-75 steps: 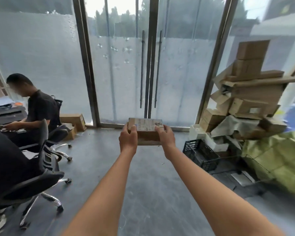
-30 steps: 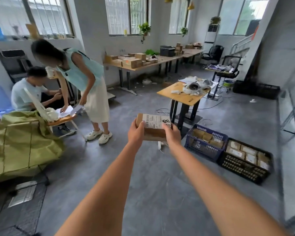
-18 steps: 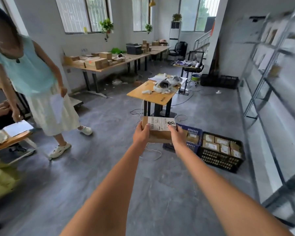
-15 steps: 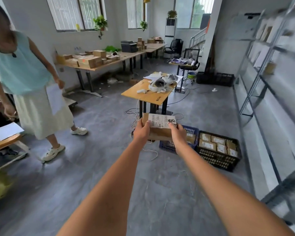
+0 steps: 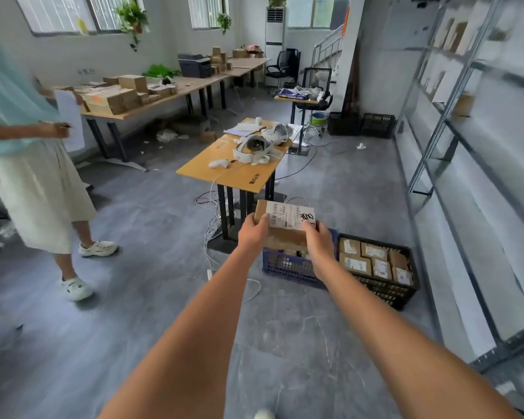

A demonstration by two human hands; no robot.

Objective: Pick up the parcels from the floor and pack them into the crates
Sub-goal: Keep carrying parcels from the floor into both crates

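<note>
Two bare hands hold a small cardboard parcel (image 5: 283, 226) out in front at arm's length. The left hand (image 5: 252, 234) grips its left end, thumb curled over the top edge; the right hand (image 5: 318, 240) grips the right end the same way. The parcel is held level in the air, its white shipping label facing up, with a barcode and black handwriting on it.

Just beyond and below the parcel, two crates sit side by side on the grey floor. The blue crate (image 5: 288, 267) is partly hidden behind the hands and the parcel, so how full it is cannot be told. To its right, touching or nearly so, the black crate (image 5: 387, 290) holds a layer of labelled parcels packed edge to edge.

Farther off, a wooden table (image 5: 239, 173) carries white headsets and cables. A person in a pale skirt (image 5: 40, 189) stands at far left holding paper. Metal shelving (image 5: 466, 122) runs along the right wall.

The step in hand appears to be carrying: the parcel is lifted but not yet packed. The next move likely calls for stepping closer, lowering the parcel over a crate with room, and setting it flat before letting go.
</note>
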